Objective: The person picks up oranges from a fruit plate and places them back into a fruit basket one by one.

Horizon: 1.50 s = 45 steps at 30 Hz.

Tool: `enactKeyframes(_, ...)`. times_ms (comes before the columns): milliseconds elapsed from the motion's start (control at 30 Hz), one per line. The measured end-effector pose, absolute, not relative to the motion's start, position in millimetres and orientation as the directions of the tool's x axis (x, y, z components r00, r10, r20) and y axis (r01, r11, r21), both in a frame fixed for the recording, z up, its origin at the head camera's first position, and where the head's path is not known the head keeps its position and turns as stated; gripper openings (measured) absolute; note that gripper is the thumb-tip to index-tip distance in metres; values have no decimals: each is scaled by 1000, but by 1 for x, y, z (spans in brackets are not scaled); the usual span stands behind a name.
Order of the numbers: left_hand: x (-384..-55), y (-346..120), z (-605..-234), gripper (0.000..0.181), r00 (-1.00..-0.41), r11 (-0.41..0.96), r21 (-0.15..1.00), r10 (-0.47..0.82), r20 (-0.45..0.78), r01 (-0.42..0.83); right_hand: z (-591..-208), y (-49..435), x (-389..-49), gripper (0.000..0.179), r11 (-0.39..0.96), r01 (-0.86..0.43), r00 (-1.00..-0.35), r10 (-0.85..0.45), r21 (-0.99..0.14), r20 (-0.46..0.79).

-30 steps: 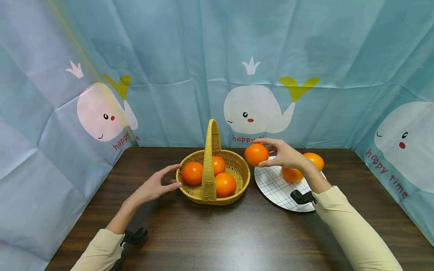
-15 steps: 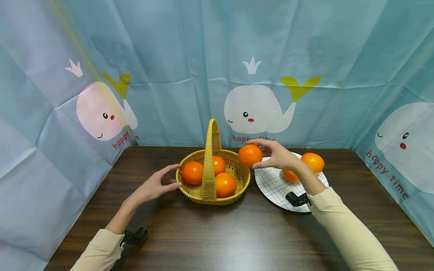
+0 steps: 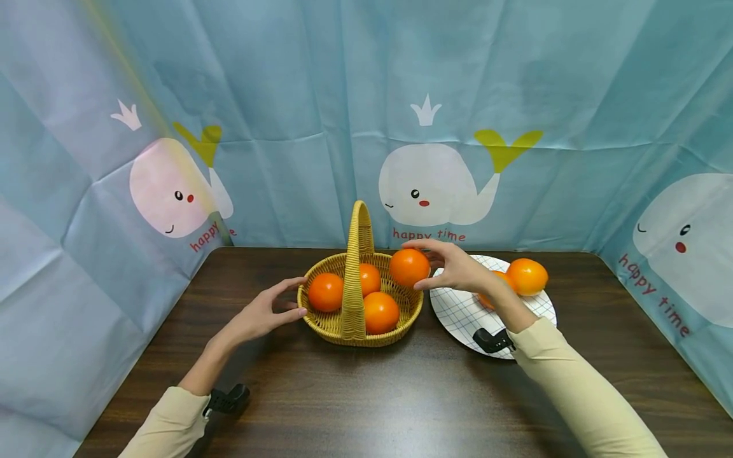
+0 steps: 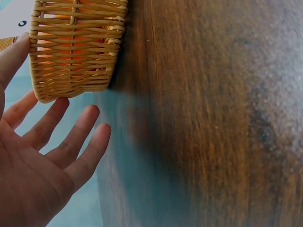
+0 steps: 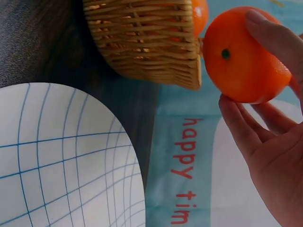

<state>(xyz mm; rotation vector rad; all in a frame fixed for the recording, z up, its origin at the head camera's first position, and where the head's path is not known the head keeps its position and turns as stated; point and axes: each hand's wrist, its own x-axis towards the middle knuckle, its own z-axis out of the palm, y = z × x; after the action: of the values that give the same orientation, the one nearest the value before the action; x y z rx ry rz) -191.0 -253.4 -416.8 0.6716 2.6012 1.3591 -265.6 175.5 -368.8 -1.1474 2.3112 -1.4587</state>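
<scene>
My right hand [image 3: 458,270] grips an orange [image 3: 409,267] between thumb and fingers, above the right end of a yellow wicker basket [image 3: 375,340]. In the right wrist view the held orange [image 5: 241,61] shows its green stem spot, just above the level of the basket's rim. Inside the basket lie three more oranges [image 3: 380,313], one left of the tall handle [image 3: 353,280]. Thumb and fingertips of my left hand [image 3: 258,313] touch the basket's left end, spread apart. The left wrist view has that hand [image 4: 42,165] with its lower fingers extended, off the wicker.
Right of the basket stands a round white plate [image 3: 455,315] with blue grid lines, bearing two oranges [image 3: 527,277], one partly hidden by my right wrist. Everything sits on a dark wooden table [image 3: 343,401]. Behind it hangs a light blue whale-print curtain [image 3: 286,127].
My right hand has carried the orange leftward and slightly down, from beside the basket to over its right end. The left hand and the basket stay in place.
</scene>
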Motion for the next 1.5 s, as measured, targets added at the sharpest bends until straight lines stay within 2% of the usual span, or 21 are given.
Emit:
enactKeyframes(933, -193, -254, -417, 65, -892, 493, 807, 443, 89, 326, -383, 162, -268, 75, 196, -538, -651, -715, -820, 256)
enactKeyframes(1233, -193, -254, -417, 65, -892, 486, 814, 444, 83, 318, -378, 177, -264, 51, 257, -497, -729, -642, -829, 239)
enactKeyframes(1500, -193, -254, -417, 65, -893, 499, 805, 443, 83, 322, -378, 200, -264, 33, 294, -496, -763, -596, -817, 249)
